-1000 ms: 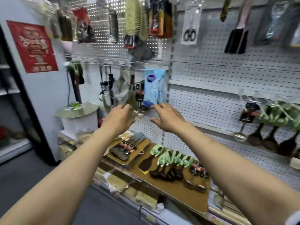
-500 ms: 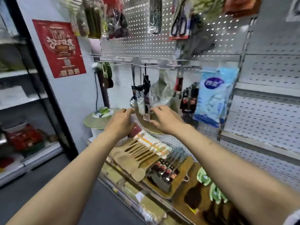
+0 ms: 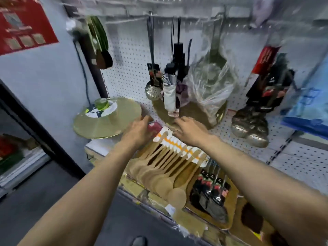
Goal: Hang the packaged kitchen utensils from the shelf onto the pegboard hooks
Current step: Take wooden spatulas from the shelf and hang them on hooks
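A row of packaged wooden spoons [image 3: 165, 167] with white and orange header cards [image 3: 179, 146] lies on the shelf below the white pegboard [image 3: 127, 71]. My left hand [image 3: 140, 128] reaches to the left end of the cards, fingers loosely bent beside a small red item [image 3: 154, 126]. Over the cards' upper end hovers my right hand [image 3: 191, 132], fingers spread. Neither hand plainly grips anything. Black-handled packaged utensils [image 3: 211, 194] lie further right on the shelf.
Hanging on the hooks are a skimmer [image 3: 153, 89], a plastic-bagged ladle [image 3: 211, 82], dark packaged ladles [image 3: 252, 125], a blue bag [image 3: 308, 107] and a spatula [image 3: 100, 43]. A round gold lid [image 3: 106, 119] sits left of my hands. A round board [image 3: 193, 110] leans behind them.
The view has swung left and down. Both hands have dropped from the hanging items on the pegboard to the header cards of the wooden spoons on the shelf.
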